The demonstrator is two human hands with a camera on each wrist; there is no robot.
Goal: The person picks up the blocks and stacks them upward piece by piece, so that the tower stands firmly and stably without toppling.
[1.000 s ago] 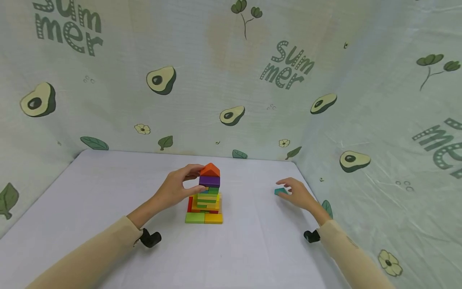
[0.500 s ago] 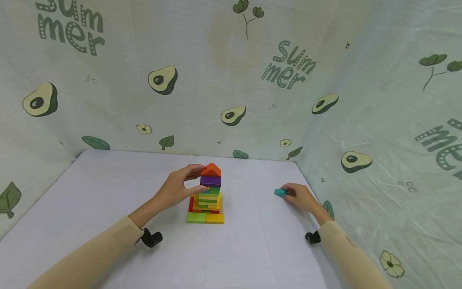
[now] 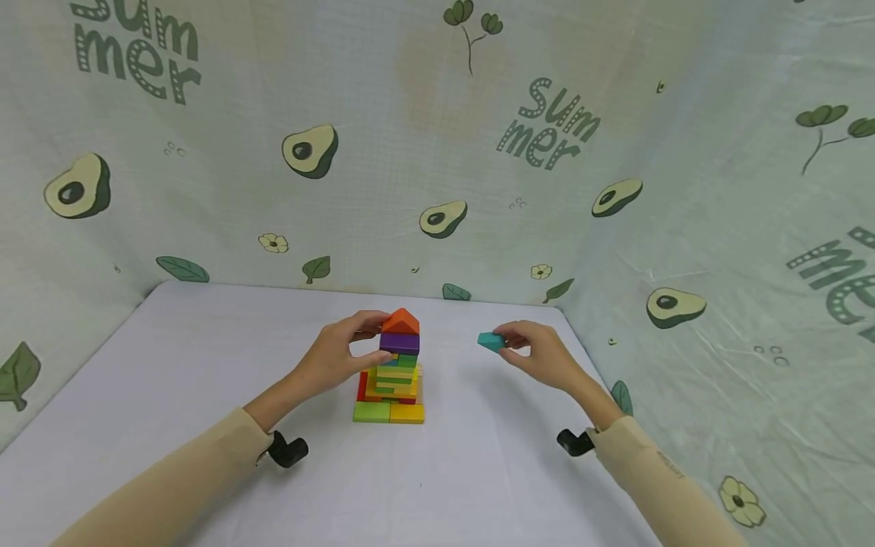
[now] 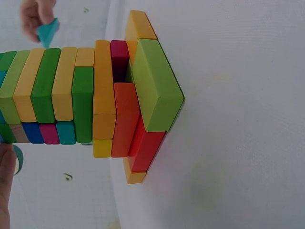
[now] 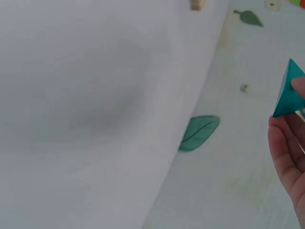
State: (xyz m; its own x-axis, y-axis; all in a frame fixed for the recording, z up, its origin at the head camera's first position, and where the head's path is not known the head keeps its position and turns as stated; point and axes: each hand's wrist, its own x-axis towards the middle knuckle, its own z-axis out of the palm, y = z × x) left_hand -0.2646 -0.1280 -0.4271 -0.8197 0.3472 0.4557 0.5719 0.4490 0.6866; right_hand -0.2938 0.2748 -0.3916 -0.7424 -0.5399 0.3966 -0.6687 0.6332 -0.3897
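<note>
A tower of coloured wooden blocks [image 3: 395, 374] stands upright mid-table, with a purple block [image 3: 400, 345] and an orange triangular block [image 3: 402, 323] on top. My left hand [image 3: 336, 351] holds the tower's upper part from the left, thumb in front and fingers behind the top blocks; those fingertips are hidden. To the right of the tower, my right hand [image 3: 536, 352] pinches a teal triangular block [image 3: 491, 342] between thumb and fingers, raised above the table. In the left wrist view the teal block [image 4: 48, 32] shows beyond the tower's layers [image 4: 86, 95].
The white-covered table [image 3: 287, 486] reaches back to a patterned cloth wall [image 3: 369, 182], and another cloth side [image 3: 724, 365] borders it on the right. A small camera [image 3: 287, 451] sits at the left wrist, another camera [image 3: 574, 443] at the right.
My right hand has closed its fingers on the teal triangular block, lifted it off the table and brought it left towards the tower. The left hand has stayed at the tower's top.
</note>
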